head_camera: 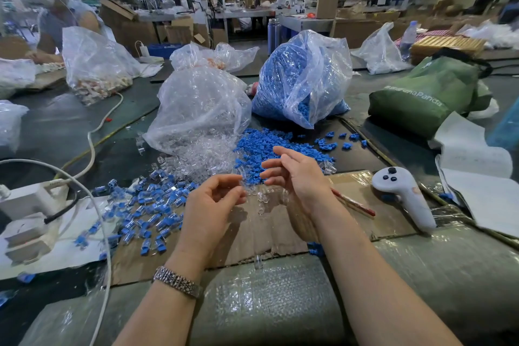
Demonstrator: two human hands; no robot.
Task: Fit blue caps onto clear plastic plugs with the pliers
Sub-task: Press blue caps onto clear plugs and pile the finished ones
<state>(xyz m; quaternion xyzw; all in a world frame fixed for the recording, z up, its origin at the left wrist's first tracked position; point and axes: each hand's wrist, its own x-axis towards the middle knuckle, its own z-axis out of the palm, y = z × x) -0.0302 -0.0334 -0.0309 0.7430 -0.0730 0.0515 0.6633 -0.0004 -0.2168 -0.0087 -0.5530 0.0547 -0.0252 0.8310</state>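
Observation:
My left hand (213, 205) hovers over the cardboard sheet (247, 236), thumb and forefinger pinching a small clear plug (243, 185). Close to its right is my right hand (295, 177), fingers loosely spread toward the plug and holding nothing. The red-handled pliers (355, 203) lie on the cardboard beneath my right wrist, mostly hidden. Loose blue caps (269, 146) are heaped just beyond my hands, with loose clear plugs (202, 154) to their left. Several capped plugs (148, 205) lie scattered left of my left hand.
A clear bag of plugs (202, 104) and a bag of blue caps (303, 76) stand behind the heaps. A white controller (404, 194) and a green bag (427, 93) are on the right. White power adapters (31, 199) and cables lie left. Another person (50, 8) works at the far left.

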